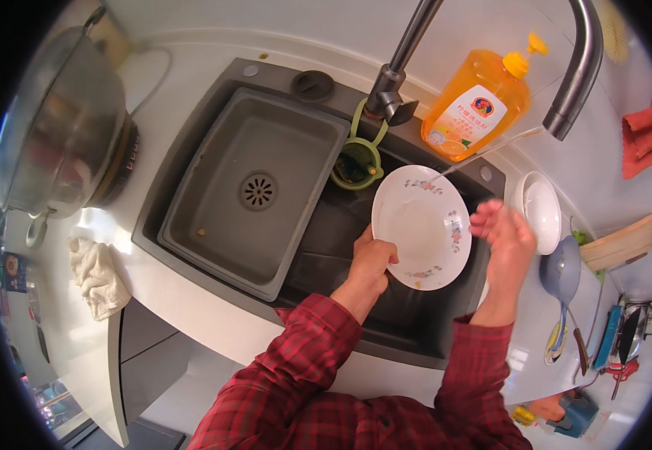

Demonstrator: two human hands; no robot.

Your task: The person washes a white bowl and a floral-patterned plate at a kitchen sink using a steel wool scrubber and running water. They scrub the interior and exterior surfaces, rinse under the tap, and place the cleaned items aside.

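My left hand (372,256) grips the lower left rim of a white ceramic plate (416,225) with floral sprays, its thumb over the edge. The plate is tilted above the sink's dark right basin (326,270). A thin stream of water (489,148) runs from the curved metal faucet (562,112) onto the plate's upper part. Just right of the plate my right hand (503,233) is raised, slightly blurred, with nothing visible in it; its fingertips are close to the rim. Whether they touch it, I cannot tell.
A grey drain tray (219,185) fills the left basin. A green strainer (357,163) hangs by the faucet base. Behind stands an orange dish-soap pump bottle (466,107). Stacked white bowls (542,214) and a blue-grey ladle (560,270) lie right; a cloth (96,275) and steel pot (67,124) left.
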